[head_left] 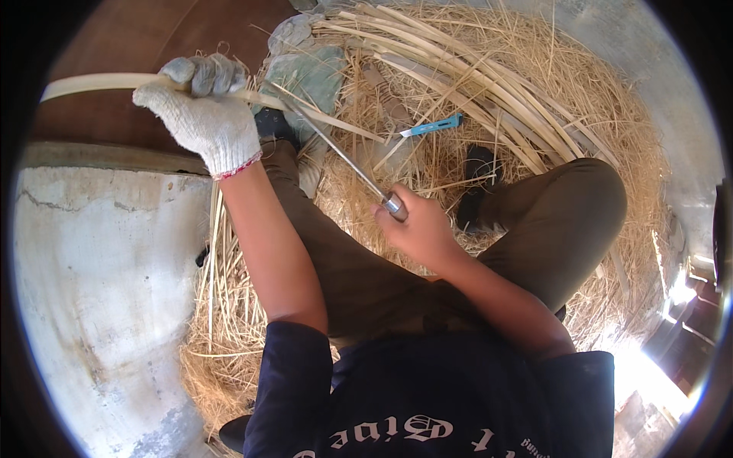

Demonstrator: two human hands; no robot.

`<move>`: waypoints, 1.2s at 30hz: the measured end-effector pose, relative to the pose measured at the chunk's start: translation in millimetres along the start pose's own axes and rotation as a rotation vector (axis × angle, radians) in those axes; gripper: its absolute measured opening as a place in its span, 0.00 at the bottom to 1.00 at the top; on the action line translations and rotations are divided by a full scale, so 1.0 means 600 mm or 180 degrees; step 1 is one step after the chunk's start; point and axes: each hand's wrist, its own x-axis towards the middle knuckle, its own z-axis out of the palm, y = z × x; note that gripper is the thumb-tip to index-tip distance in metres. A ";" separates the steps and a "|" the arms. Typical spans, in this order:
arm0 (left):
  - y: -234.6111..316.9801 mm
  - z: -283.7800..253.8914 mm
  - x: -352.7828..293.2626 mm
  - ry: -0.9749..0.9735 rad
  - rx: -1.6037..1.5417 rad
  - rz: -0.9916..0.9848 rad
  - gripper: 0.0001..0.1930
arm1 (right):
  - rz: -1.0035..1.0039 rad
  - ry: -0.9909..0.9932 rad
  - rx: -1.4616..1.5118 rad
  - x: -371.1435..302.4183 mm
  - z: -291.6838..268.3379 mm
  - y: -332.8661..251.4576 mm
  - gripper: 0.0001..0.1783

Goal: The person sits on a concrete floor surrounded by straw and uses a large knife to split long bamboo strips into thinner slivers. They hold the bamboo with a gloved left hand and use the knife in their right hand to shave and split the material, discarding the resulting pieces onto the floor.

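Note:
My left hand (202, 114), in a white knit glove with grey on the fingers, is closed around a long pale strip (99, 81) that looks like split bamboo. One end of the strip bends away to the left; the other (328, 118) slopes down to the right over my left leg. Bare, my right hand (420, 229) grips the handle of a long thin knife (336, 149). Its narrow blade points up and left, and its far part meets or crosses the strip just right of the glove. Whether the two touch, I cannot tell.
A blue utility knife (432, 126) lies among fine shavings (595, 99) between my feet. Beyond it, a bundle of long pale strips (473, 84) curves toward my right knee. More strips (221, 275) lie beside the whitish wall (107, 259) on the left. A greenish cloth (309, 76) is near my left foot.

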 end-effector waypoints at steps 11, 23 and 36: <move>0.030 -0.002 -0.010 -0.0362 -0.0346 -0.0785 0.45 | 0.0197 -0.0223 0.0407 0.000 0.034 0.080 0.16; 0.022 -0.015 0.001 -0.0424 -0.0116 -0.0555 0.43 | 0.0280 -0.0228 0.0420 -0.007 0.042 0.093 0.15; 0.058 0.018 -0.024 0.0239 0.0305 0.0085 0.42 | 0.0907 -0.0240 0.0200 0.020 0.040 0.144 0.13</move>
